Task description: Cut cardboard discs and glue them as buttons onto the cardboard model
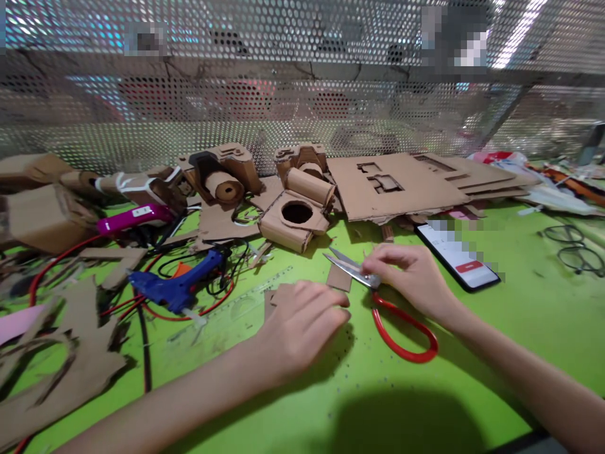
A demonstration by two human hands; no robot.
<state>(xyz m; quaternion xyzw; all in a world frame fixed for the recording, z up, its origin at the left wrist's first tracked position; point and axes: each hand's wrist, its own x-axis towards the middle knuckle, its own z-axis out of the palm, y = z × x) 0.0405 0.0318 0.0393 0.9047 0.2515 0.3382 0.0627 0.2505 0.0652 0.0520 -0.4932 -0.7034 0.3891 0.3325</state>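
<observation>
Red-handled scissors point(405, 343) are pinched near the pivot by my right hand point(409, 274), their blades slightly parted and pointing left. A small square of cardboard point(339, 279) lies under the blades. My left hand point(302, 325) is curled low over the green table, left of the scissors, with a cardboard piece point(270, 304) showing at its far side. What its fingers hold, if anything, is hidden. Beyond both hands sits a cardboard camera body point(276, 221) with a round hole.
A blue glue gun point(179, 284), cables and a clear ruler point(236, 302) lie left. A phone point(458, 255) and eyeglasses point(579, 252) are right. Cardboard sheets point(401, 195), cardboard cameras point(222, 173) and a perforated metal screen point(283, 101) stand behind. Scraps point(75, 353) cover the left side.
</observation>
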